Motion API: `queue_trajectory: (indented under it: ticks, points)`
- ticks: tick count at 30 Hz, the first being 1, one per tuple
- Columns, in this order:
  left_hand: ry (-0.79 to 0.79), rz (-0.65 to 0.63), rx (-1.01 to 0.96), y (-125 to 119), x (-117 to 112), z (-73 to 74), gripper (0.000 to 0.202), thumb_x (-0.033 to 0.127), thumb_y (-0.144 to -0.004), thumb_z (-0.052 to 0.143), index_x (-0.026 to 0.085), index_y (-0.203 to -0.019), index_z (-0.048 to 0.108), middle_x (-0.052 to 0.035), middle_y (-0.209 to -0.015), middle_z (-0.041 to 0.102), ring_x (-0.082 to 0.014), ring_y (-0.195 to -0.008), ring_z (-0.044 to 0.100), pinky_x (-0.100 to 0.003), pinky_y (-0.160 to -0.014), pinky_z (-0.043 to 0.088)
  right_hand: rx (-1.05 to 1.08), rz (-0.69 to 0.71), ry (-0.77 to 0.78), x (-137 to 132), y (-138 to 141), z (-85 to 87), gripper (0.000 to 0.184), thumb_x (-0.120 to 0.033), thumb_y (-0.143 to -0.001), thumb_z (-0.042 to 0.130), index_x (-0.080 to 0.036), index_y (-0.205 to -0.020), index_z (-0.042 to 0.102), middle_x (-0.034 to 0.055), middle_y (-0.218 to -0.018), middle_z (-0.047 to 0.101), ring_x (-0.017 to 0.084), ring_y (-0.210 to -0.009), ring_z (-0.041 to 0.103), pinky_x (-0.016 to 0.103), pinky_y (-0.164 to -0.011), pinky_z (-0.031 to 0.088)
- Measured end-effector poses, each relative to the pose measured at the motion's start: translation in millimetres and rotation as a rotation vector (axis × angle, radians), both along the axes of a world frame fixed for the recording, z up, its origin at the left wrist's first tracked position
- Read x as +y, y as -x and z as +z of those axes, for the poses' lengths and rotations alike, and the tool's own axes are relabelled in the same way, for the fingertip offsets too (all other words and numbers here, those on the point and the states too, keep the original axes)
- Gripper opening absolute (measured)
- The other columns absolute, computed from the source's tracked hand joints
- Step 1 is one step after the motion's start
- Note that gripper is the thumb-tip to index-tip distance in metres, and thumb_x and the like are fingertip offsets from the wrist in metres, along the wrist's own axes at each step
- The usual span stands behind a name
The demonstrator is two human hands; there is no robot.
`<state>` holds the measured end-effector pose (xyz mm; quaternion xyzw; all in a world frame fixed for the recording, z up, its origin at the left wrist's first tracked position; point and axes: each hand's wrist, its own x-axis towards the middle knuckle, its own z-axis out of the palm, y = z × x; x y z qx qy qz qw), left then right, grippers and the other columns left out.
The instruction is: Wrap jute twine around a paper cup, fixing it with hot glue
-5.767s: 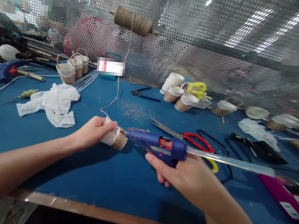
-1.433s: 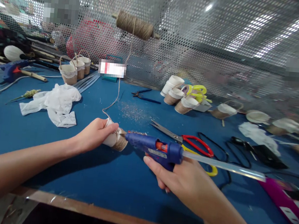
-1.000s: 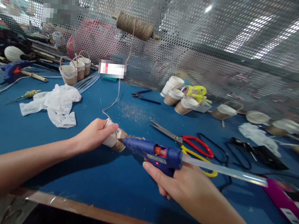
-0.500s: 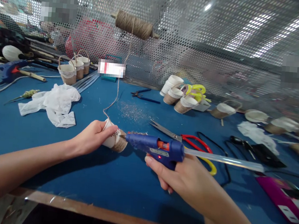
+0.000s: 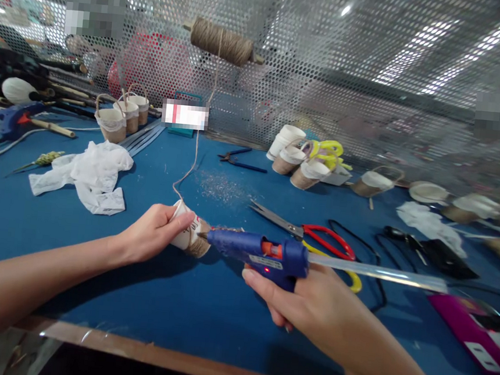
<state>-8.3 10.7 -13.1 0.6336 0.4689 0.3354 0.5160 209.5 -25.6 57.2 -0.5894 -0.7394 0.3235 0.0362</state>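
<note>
My left hand (image 5: pixel 155 233) is closed on a white paper cup (image 5: pixel 179 238), which lies tilted over the table with its base toward the right. Twine is wound around the lower part of the cup, and a loose strand (image 5: pixel 196 153) runs from it up to a twine spool (image 5: pixel 221 41). In my right hand (image 5: pixel 306 294) is a blue hot glue gun (image 5: pixel 257 252), its red light lit and a long clear glue stick (image 5: pixel 378 271) sticking out of the back. The nozzle points left, at or very close to the cup's side near the twine.
Open scissors (image 5: pixel 299 230) lie behind the glue gun, with pliers (image 5: pixel 243 163) farther back. Twine-wrapped cups (image 5: pixel 112 126) stand at back left, others (image 5: pixel 307 175) at back right. White cloth (image 5: pixel 89 173) lies left. A second glue gun (image 5: pixel 13 119) rests at far left.
The glue gun has shifted slightly, its nozzle now a little lower on the cup's side. The cup has turned slightly in my left hand, showing more of its printing.
</note>
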Motion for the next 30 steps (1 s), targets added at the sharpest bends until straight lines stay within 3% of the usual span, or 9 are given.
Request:
queue_trajectory:
  ticks: [14,23,30]
  points:
    - [-0.103,-0.067,0.115,4.0,-2.2,-1.9,0.047,0.043,-0.085,0.035,0.007,-0.083,0.064,-0.0033,-0.065,0.06,-0.0129,-0.058,0.05,-0.021,-0.053,0.04,0.08,-0.039,-0.017,6.3,-0.8,-4.0,0.045,-0.046,-0.078,0.046,-0.021,-0.042,0.043,-0.0024,-0.038,0.051,0.009,-0.036,0.051,0.02,-0.043,0.044]
    - [-0.082,-0.043,0.094,2.8,-0.4,-2.8,0.046,0.044,-0.085,0.036,0.008,-0.084,0.064,-0.0034,-0.066,0.06,-0.0131,-0.059,0.051,-0.021,-0.053,0.041,0.062,-0.025,0.029,1.0,-4.0,1.5,0.046,-0.045,-0.078,0.048,-0.02,-0.04,0.043,-0.0023,-0.038,0.051,0.009,-0.037,0.05,0.021,-0.044,0.044]
    - [-0.122,-0.051,0.117,3.7,-0.8,-3.3,0.045,0.044,-0.085,0.036,0.008,-0.079,0.063,-0.0021,-0.063,0.059,-0.0119,-0.057,0.05,-0.02,-0.05,0.04,0.132,-0.028,0.043,5.2,-4.1,-0.6,0.034,-0.045,-0.079,0.047,-0.02,-0.056,0.05,-0.0036,-0.04,0.052,0.01,-0.037,0.051,0.021,-0.043,0.044]
